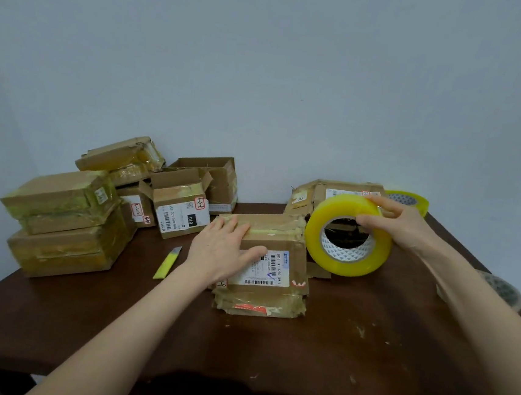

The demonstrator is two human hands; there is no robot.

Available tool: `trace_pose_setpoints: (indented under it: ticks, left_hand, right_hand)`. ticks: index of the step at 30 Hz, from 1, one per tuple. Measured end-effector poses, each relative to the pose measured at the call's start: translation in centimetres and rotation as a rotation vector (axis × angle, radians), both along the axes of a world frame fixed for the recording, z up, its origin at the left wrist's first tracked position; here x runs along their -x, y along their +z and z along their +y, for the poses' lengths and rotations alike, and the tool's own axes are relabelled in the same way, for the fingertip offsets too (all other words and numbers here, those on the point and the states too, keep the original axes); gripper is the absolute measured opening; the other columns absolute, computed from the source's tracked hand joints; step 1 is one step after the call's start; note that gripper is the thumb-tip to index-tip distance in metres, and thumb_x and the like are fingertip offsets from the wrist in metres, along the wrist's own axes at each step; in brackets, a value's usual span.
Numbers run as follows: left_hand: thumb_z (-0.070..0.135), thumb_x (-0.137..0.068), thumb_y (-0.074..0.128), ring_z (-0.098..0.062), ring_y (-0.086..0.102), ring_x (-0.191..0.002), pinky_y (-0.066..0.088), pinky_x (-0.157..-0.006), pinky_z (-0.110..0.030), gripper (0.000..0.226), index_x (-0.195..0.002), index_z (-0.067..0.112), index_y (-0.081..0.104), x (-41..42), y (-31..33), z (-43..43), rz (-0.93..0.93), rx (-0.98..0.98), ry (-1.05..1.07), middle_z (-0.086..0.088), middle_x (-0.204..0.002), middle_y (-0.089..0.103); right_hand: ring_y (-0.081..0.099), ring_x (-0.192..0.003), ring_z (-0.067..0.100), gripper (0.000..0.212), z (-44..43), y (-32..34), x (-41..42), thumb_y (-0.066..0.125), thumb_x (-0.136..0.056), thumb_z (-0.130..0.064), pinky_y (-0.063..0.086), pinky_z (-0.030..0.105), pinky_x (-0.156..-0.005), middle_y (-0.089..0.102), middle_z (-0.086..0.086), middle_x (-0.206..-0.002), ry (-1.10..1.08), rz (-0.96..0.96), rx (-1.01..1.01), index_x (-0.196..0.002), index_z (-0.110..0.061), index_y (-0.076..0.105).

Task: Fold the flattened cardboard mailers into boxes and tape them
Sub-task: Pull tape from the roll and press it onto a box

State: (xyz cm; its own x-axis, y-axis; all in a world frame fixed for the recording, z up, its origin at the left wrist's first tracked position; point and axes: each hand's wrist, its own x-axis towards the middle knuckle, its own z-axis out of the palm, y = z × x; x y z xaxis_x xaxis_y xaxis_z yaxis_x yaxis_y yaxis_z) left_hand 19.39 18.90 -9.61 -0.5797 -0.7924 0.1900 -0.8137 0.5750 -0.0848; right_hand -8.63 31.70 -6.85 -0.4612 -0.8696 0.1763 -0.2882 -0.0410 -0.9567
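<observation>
Here, the left hand (220, 251) lies flat, fingers spread, on a squat cardboard box (273, 262) with glossy tape seams. The right hand (399, 225) pinches a thick, translucent yellow tape roll (346, 236) by its rim.

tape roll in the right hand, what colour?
Translucent yellow tape roll, white patterned core, gripped by the right hand. Head view, the only one.

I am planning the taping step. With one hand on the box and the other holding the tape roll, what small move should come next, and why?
Probably carry the tape roll over the box top and lay tape along it. The left hand presses flat on the box, steadying it, and the right hand grips the roll raised beside the box's right edge.
</observation>
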Motion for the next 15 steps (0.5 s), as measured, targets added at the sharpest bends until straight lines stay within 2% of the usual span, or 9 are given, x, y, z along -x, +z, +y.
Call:
trace_pose_setpoints:
  ticks: [2,4,7,10,12,15]
  left_hand:
    - [0.08,-0.081,0.017,-0.026,0.017,-0.146,0.016,-0.117,-0.042,0.087,-0.15,0.028,0.021,2.0,0.2,1.0,0.007,-0.018,0.007,-0.008,-0.158,0.019]
    - [0.078,-0.083,0.019,-0.022,0.016,-0.146,0.017,-0.116,-0.041,0.083,-0.151,0.031,0.019,4.7,0.1,2.6,0.022,-0.021,-0.087,-0.003,-0.159,0.018]
    - [0.071,-0.089,0.03,-0.014,0.023,-0.144,0.021,-0.114,-0.035,0.077,-0.151,0.026,0.022,6.9,-0.2,3.9,0.098,0.038,-0.191,0.005,-0.156,0.026]
    - [0.068,-0.09,0.035,-0.01,0.03,-0.14,0.025,-0.112,-0.033,0.068,-0.148,0.034,0.028,6.0,-0.5,3.5,0.133,0.079,-0.222,0.011,-0.152,0.033]
    - [0.067,-0.091,0.028,-0.011,0.034,-0.138,0.023,-0.113,-0.039,0.062,-0.144,0.036,0.034,4.7,-0.5,2.6,0.178,0.015,-0.193,0.011,-0.149,0.039]
    - [0.061,-0.093,0.011,-0.021,0.032,-0.137,0.02,-0.114,-0.049,0.063,-0.139,0.032,0.042,1.5,-0.9,0.1,0.219,0.026,0.044,0.001,-0.146,0.042]
  right_hand:
    - [0.058,-0.087,-0.003,0.05,0.0,-0.4,0.0,0.076,-0.079,-0.016,0.045,0.012,-0.065,0.066,0.002,-0.109,0.002,-0.008,-0.002,-0.123,-0.032,0.058]
    - [0.057,-0.093,0.002,0.051,0.1,-0.5,-0.2,0.077,-0.079,-0.017,0.044,0.015,-0.067,0.066,0.003,-0.111,0.006,-0.002,0.001,-0.123,-0.034,0.057]
    - [0.056,-0.102,0.008,0.052,0.4,-0.6,-0.4,0.077,-0.079,-0.015,0.042,0.018,-0.072,0.064,-0.001,-0.112,0.003,-0.011,0.036,-0.124,-0.032,0.057]
    - [0.055,-0.098,0.007,0.045,0.8,-1.1,-0.6,0.076,-0.079,-0.011,0.041,0.019,-0.074,0.062,-0.004,-0.104,0.024,-0.004,0.037,-0.117,-0.029,0.059]
    - [0.06,-0.088,0.009,0.036,0.9,-1.4,-0.9,0.077,-0.077,-0.01,0.044,0.018,-0.07,0.066,-0.002,-0.096,0.07,0.019,0.023,-0.102,-0.029,0.061]
    - [0.063,-0.085,0.015,0.035,0.7,-2.0,-1.2,0.079,-0.074,-0.009,0.046,0.024,-0.072,0.067,-0.001,-0.088,0.091,0.042,0.03,-0.095,-0.031,0.06]
